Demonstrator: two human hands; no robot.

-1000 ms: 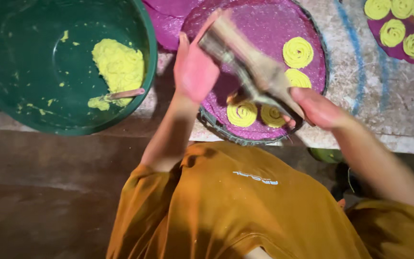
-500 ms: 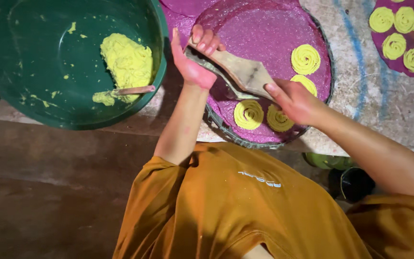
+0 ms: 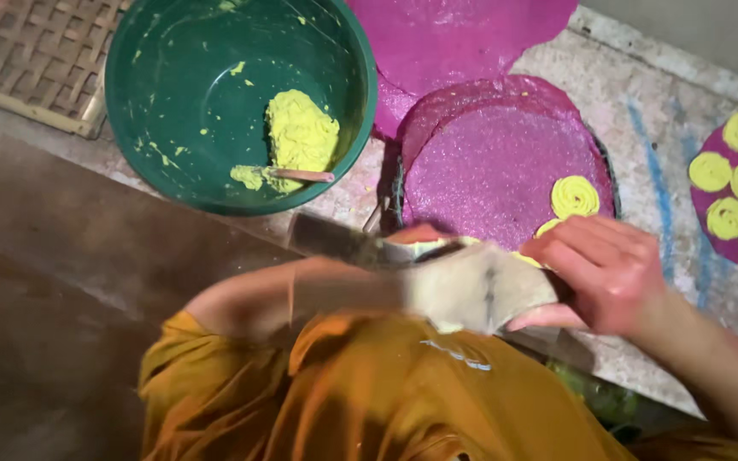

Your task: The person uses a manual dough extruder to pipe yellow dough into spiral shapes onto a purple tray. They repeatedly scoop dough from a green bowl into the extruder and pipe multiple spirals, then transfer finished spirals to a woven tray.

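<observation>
Wooden press (image 3: pixel 471 286) now nearer, right hand (image 3: pixel 608 273) gripping it, left hand hidden, speckled stone floor (image 3: pixel 642 111).

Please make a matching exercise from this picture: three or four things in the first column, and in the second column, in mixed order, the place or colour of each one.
Things:
1. green bowl
2. yellow dough lump
3. woven mat
4. yellow spiral

Places or colours:
A. at the top left corner, beside the bowl
B. lying on the pink round plate
C. inside the bowl, with a small stick in it
D. dark green, spotted with bits of yellow dough

Right pairs: 1-D, 2-C, 3-A, 4-B
</observation>
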